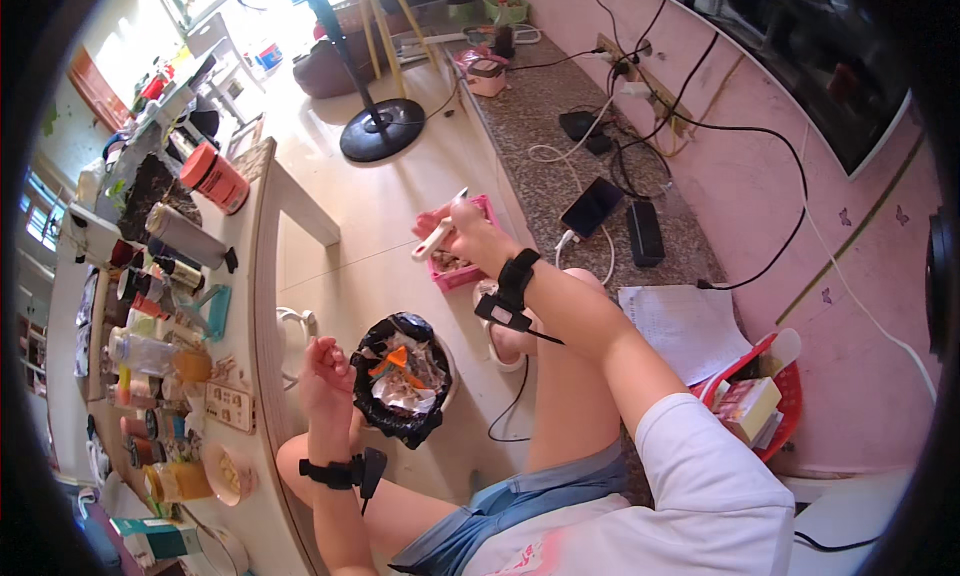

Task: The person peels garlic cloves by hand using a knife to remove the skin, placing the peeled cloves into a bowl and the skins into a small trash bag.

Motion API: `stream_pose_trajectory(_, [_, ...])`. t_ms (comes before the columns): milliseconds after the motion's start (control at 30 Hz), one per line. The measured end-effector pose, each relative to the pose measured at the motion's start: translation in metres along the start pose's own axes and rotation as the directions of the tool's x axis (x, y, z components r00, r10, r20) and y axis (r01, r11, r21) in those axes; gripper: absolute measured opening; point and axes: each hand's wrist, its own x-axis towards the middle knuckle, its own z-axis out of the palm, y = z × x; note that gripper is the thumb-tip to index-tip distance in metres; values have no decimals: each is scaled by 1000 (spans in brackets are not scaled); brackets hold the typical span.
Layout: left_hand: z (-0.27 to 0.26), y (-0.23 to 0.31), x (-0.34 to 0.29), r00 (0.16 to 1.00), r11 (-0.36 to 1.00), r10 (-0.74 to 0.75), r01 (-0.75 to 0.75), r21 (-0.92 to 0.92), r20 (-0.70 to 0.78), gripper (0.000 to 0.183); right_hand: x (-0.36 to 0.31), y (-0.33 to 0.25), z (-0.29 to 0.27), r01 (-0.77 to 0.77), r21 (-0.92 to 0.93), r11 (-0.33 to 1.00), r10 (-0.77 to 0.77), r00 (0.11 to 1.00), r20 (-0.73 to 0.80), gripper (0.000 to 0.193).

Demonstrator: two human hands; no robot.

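My right hand (468, 238) reaches over a pink basket (447, 279) on the floor and grips a white-handled tool (434, 239). A short metal end shows beyond the fingers; whether it is a knife or a peeler I cannot tell. Small brownish pieces (450, 262) lie in the basket, partly hidden by the hand. My left hand (326, 374) is raised beside the trash bin with its fingers curled in; whatever they hold, if anything, is hidden. Black bag plastic (372, 414) lines the bin, which contains peelings, white scraps and an orange piece.
A table (262, 306) crowded with jars, bottles and a red tub (214, 178) stands at left. On the stone ledge at right are a phone (593, 208), a black box (645, 233), cables, paper (680, 321) and a red basket (787, 406). A fan base (382, 131) stands ahead.
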Motion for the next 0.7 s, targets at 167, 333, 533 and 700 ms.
stream_pose_trajectory(167, [-3, -21, 27, 994, 994, -112, 112, 0, 6, 20, 0, -40, -1, 228, 47, 972, -224, 971, -90, 24])
stream_pose_trajectory(333, [-21, -48, 48, 973, 973, -228, 226, -54, -36, 11, 28, -73, -33, 113, 161, 980, -106, 993, -50, 27])
stream_pose_trajectory(533, [-4, -52, 45, 990, 992, -120, 118, -32, -73, 14, 33, -72, -41, 256, -40, 966, -259, 946, -193, 25])
stream_pose_trajectory(700, [-3, -44, 37, 989, 1000, -18, 15, -20, -148, 19, 37, -82, -38, 209, -229, 951, -288, 869, -402, 20])
